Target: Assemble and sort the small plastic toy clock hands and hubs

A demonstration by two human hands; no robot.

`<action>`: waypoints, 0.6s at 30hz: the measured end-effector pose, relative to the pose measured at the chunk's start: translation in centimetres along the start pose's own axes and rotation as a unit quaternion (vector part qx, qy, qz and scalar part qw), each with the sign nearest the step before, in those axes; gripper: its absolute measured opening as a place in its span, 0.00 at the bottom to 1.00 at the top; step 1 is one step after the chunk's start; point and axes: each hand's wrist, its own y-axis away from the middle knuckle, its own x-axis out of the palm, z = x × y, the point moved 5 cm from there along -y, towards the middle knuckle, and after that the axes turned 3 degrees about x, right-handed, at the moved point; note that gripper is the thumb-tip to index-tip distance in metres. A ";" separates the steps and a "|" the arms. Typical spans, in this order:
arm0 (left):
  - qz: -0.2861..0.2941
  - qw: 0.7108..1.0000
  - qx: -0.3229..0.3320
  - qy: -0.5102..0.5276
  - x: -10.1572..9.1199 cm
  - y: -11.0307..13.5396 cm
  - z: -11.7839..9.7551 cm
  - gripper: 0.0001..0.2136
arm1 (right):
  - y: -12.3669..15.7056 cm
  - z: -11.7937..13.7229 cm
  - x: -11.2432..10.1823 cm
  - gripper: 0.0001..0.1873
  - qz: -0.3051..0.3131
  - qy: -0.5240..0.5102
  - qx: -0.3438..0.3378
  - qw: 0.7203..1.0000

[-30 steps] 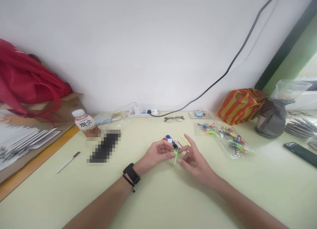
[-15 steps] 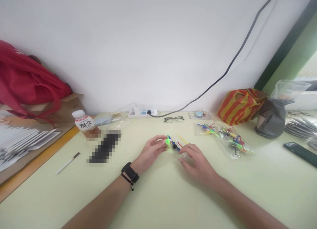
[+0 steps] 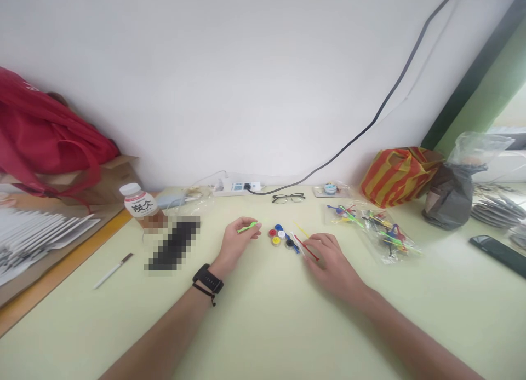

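Observation:
My left hand (image 3: 240, 242) is closed on a thin light-green plastic stick (image 3: 247, 228), pinched between thumb and fingers. My right hand (image 3: 331, 265) is closed around a red plastic stick (image 3: 307, 248), which crosses in front of the fingers. A white stick (image 3: 296, 243) lies right by its fingertips; whether it is gripped too I cannot tell. Between the hands sits a cluster of small round discs: red (image 3: 272, 233), blue (image 3: 279, 227), white (image 3: 281, 234), yellow (image 3: 276, 241) and black (image 3: 289, 243). Beyond the right hand, a yellow stick (image 3: 302, 229) rests on the table.
Clear bags of coloured plastic pieces (image 3: 390, 240) lie to the right, near a striped bag (image 3: 398, 174) and a phone (image 3: 499, 254). Eyeglasses (image 3: 289, 197) and a power strip (image 3: 236, 188) are at the back. A drink bottle (image 3: 142, 207) and white pen-like stick (image 3: 113, 271) stand left.
My left hand has drawn back to the left from the discs, with the green stick now showing in it. My right hand has closed in, and the red stick now lies across its fingers.

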 end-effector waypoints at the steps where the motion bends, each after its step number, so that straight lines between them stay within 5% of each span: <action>1: 0.006 0.998 0.019 -0.062 -0.3 -0.2 0.0 0.17 | 0.0 0.0 0.0 0.13 0.002 0.005 0.000 1.000; 5: 0.039 0.956 0.126 -0.263 -0.9 -0.5 -0.1 0.12 | -0.2 -0.3 0.0 0.10 0.005 0.021 -0.003 1.000; 9: 0.011 0.887 0.222 -0.405 -0.9 -0.1 -0.3 0.09 | -0.4 -1.0 -0.2 0.06 0.000 0.027 0.012 1.000; 13: 0.006 0.857 0.296 -0.422 0.2 1.2 -1.4 0.12 | -0.4 -1.1 -0.3 0.06 -0.005 0.032 0.013 0.999; 18: 0.136 0.842 0.341 -0.396 2.6 3.4 -2.2 0.16 | -0.3 -1.0 -0.5 0.08 -0.011 0.036 0.034 0.999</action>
